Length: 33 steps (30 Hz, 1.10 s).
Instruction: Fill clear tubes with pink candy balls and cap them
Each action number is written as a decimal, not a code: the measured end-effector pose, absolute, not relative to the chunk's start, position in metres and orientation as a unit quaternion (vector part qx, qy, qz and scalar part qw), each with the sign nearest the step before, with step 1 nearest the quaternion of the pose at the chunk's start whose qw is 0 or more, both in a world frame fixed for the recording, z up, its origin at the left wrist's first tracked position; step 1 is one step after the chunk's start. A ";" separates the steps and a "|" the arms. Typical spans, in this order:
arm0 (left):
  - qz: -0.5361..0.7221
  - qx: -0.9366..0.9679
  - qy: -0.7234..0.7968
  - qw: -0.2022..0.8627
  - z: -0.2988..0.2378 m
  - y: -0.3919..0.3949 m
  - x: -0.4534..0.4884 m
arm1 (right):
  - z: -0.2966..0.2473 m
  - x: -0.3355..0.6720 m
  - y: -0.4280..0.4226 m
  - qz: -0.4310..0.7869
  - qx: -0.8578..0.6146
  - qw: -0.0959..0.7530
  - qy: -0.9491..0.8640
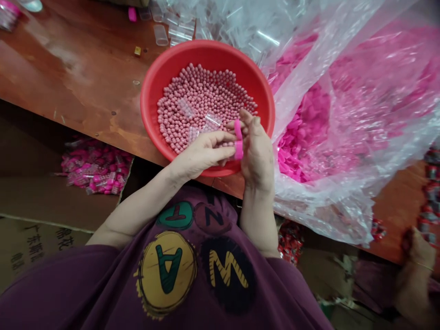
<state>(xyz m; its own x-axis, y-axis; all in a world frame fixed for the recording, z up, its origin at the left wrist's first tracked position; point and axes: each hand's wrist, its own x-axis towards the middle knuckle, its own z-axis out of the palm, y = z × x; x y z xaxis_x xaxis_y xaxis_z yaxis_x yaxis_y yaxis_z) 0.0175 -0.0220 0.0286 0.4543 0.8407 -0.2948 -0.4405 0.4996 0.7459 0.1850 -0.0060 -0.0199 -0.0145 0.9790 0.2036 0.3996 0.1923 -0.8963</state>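
A red basin holds many small pink beads, with several clear tubes lying on top of them. Over its near right side, my left hand is closed on a clear tube fitted with a pink flip cap. The tube is mostly hidden between the fingers, and pinkish beads seem to show through it. The cap's lid stands up, hinged open. My right hand cups the cap from the right with bent fingers, its thumb raised; the exact contact is partly hidden.
Right of the basin lies a clear plastic bag full of pink caps. Clear tubes pile behind it. A cardboard box at lower left contains capped tubes. Another person's hand is at far right.
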 end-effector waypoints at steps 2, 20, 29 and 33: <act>0.390 0.303 0.327 0.806 0.026 -0.022 0.015 | -0.017 0.186 0.002 0.437 -0.522 0.442 -0.584; 0.424 0.160 0.307 0.837 0.016 -0.011 0.011 | -0.025 0.179 -0.030 0.082 -0.504 0.374 -0.774; 0.526 0.322 0.358 0.701 0.003 -0.019 0.025 | -0.026 0.173 -0.036 0.063 -0.546 0.363 -0.752; 0.496 0.307 0.361 0.727 0.004 -0.020 0.024 | -0.020 0.175 -0.030 0.136 -0.528 0.359 -0.757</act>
<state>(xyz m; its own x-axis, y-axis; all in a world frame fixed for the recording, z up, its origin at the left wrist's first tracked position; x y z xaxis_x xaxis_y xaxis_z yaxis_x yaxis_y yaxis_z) 0.0236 -0.0201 0.0041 0.2465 0.9437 -0.2206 -0.5004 0.3189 0.8050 0.1748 -0.0296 -0.0200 -0.1836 0.8981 0.3997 0.7022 0.4044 -0.5860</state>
